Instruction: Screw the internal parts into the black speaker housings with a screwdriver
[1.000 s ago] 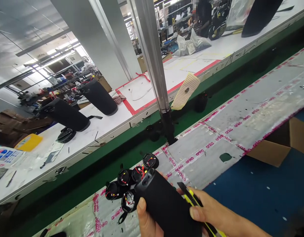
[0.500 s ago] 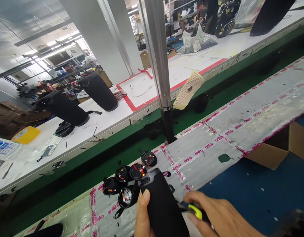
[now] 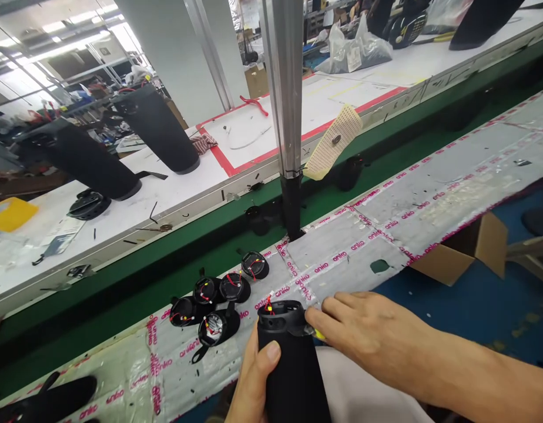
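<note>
Left hand [image 3: 256, 379] has the black tube [image 3: 293, 379] gripped from its left side; the thumb presses flat on the front below the collar [image 3: 282, 317], and the other fingers go round the back where nobody can see them; the tube stands roughly upright, open end up, red wires [image 3: 268, 305] poking out at the rim.

Right hand [image 3: 364, 329] sits at the collar's right side, fingers curled and bunched together round a cutter [image 3: 319, 335]; only a yellow bit and a dull sliver next to the collar show, the rest is under the hand; can't tell if the fingertips actually touch the rim or sit just beside it, or whether the blade meets the collar.

Tube's lower end is cut off by the bottom edge; the inside is mostly dark; five more tubes [image 3: 235, 286] cluster on the taped bench [image 3: 328, 288] to the left, wires showing in their ends; another dark one [image 3: 60, 396] at lower left is cropped and hard to make out.
</note>
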Demonstrator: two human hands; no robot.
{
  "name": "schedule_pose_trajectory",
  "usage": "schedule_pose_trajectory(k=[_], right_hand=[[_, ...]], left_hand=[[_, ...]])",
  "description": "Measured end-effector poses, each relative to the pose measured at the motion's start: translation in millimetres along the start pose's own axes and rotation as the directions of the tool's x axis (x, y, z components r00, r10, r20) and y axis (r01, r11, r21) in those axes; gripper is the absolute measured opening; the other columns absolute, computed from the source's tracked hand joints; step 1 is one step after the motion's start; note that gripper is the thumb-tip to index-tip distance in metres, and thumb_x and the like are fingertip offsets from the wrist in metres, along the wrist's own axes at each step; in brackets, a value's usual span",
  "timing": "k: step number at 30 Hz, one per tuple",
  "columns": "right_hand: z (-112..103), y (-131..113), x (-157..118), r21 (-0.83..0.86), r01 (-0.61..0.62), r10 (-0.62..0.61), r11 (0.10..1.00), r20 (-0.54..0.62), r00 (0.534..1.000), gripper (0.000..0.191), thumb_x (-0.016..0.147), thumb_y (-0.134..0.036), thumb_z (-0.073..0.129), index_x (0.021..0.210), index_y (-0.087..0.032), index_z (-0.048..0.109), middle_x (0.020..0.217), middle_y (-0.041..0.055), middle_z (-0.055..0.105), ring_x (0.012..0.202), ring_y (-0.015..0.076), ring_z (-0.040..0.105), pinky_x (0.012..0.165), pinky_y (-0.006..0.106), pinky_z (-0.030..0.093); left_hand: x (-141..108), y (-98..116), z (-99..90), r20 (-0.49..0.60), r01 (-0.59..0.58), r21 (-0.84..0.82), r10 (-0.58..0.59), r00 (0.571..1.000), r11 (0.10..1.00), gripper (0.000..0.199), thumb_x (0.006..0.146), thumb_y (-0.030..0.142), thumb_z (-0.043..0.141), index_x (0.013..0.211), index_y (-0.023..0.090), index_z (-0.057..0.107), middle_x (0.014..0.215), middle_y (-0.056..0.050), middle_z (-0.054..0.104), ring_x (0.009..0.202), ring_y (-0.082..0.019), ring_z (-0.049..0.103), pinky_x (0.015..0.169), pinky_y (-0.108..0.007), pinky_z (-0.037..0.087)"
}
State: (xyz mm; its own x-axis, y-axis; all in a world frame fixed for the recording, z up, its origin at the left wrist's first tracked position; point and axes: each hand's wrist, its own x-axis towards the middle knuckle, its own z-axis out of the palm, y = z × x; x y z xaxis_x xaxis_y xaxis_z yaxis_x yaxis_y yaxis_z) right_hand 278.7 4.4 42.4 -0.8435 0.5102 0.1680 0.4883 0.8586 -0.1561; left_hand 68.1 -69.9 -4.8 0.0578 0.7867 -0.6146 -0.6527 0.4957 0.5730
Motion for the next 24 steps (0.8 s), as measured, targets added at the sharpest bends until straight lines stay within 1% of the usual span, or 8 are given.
schedule_pose_trajectory(k=[4, 7, 10, 13, 15, 18, 21, 24], right_hand=[[3, 0, -1, -0.003, 0.025, -0.025, 1.0, 0.07, 0.997, 0.046, 0.072, 0.0, 0.062, 0.114, -0.018, 0.054, 0.086, 0.0014, 0.057, 0.072, 0.0204, 0.054, 0.059, 0.035, 0.032], [2, 0, -2, -0.022, 0.041, -0.038, 0.999, 0.104, 0.994, 0.046, 0.071, 0.0, 0.061, 0.113, -0.018, 0.054, 0.087, 0.0024, 0.058, 0.072, 0.02, 0.054, 0.058, 0.035, 0.031], [-1, -1, -3, -0.052, 0.058, -0.052, 0.997, 0.11, 0.993, 0.043, 0.071, -0.002, 0.061, 0.11, -0.019, 0.055, 0.087, 0.0027, 0.059, 0.068, 0.0199, 0.053, 0.055, 0.035, 0.027], [-1, -2, -3, -0.104, 0.061, -0.045, 0.993, 0.149, 0.988, 0.042, 0.068, -0.005, 0.062, 0.107, -0.019, 0.055, 0.085, 0.0035, 0.06, 0.064, 0.0194, 0.052, 0.051, 0.036, 0.022], [-1, -3, -3, -0.129, 0.069, -0.045, 0.989, 0.182, 0.982, 0.042, 0.067, -0.006, 0.063, 0.106, -0.019, 0.055, 0.084, 0.0039, 0.061, 0.06, 0.0187, 0.051, 0.049, 0.036, 0.017], [-2, -4, -3, -0.114, 0.093, -0.067, 0.989, 0.212, 0.975, 0.039, 0.066, -0.007, 0.065, 0.102, -0.019, 0.056, 0.082, 0.0034, 0.061, 0.057, 0.0177, 0.05, 0.047, 0.037, 0.013], [-4, -5, -3, -0.098, 0.097, -0.074, 0.99, 0.22, 0.973, 0.035, 0.065, -0.007, 0.066, 0.097, -0.02, 0.057, 0.079, 0.0026, 0.059, 0.057, 0.0182, 0.05, 0.046, 0.038, 0.012], [-2, -6, -3, -0.101, 0.082, -0.057, 0.992, 0.226, 0.972, 0.036, 0.065, -0.009, 0.067, 0.099, -0.019, 0.058, 0.079, 0.0033, 0.059, 0.057, 0.0186, 0.049, 0.046, 0.038, 0.012]], left_hand=[[-4, -1, -2.5, 0.003, -0.01, 0.029, 0.01, 1.0, 1.0, 0.083, 0.065, 0.047, 0.085, 0.141, 0.025, 0.059, 0.119, -0.014, 0.075, 0.119, -0.043, 0.066, 0.108, -0.054, 0.046], [-5, 0, -4.3, 0.038, -0.02, 0.083, 0.017, 0.999, 0.996, 0.081, 0.069, 0.049, 0.082, 0.142, 0.025, 0.057, 0.122, -0.013, 0.074, 0.122, -0.042, 0.064, 0.112, -0.056, 0.042], [-8, 1, -2.0, 0.081, -0.046, 0.098, 0.038, 0.996, 0.994, 0.077, 0.072, 0.049, 0.08, 0.141, 0.024, 0.057, 0.124, -0.013, 0.073, 0.124, -0.041, 0.063, 0.114, -0.057, 0.039], [-12, 3, 2.4, 0.104, -0.055, 0.091, 0.045, 0.994, 0.994, 0.073, 0.073, 0.047, 0.078, 0.139, 0.023, 0.059, 0.125, -0.013, 0.073, 0.125, -0.042, 0.062, 0.114, -0.057, 0.038], [-15, 3, 3.8, 0.096, -0.058, 0.114, 0.047, 0.994, 0.992, 0.072, 0.074, 0.048, 0.078, 0.139, 0.023, 0.06, 0.126, -0.013, 0.072, 0.127, -0.042, 0.06, 0.115, -0.057, 0.038], [-17, 1, 1.8, 0.06, -0.071, 0.185, 0.06, 0.996, 0.98, 0.074, 0.073, 0.049, 0.078, 0.14, 0.024, 0.059, 0.131, -0.012, 0.07, 0.131, -0.042, 0.057, 0.115, -0.056, 0.038], [-17, -1, -2.4, 0.03, -0.115, 0.262, 0.111, 0.993, 0.958, 0.075, 0.072, 0.049, 0.08, 0.14, 0.023, 0.06, 0.133, -0.012, 0.069, 0.135, -0.042, 0.054, 0.117, -0.055, 0.036], [-17, -2, -4.6, 0.002, -0.145, 0.314, 0.152, 0.988, 0.938, 0.073, 0.07, 0.046, 0.083, 0.137, 0.022, 0.062, 0.131, -0.012, 0.071, 0.135, -0.042, 0.053, 0.118, -0.054, 0.036]])
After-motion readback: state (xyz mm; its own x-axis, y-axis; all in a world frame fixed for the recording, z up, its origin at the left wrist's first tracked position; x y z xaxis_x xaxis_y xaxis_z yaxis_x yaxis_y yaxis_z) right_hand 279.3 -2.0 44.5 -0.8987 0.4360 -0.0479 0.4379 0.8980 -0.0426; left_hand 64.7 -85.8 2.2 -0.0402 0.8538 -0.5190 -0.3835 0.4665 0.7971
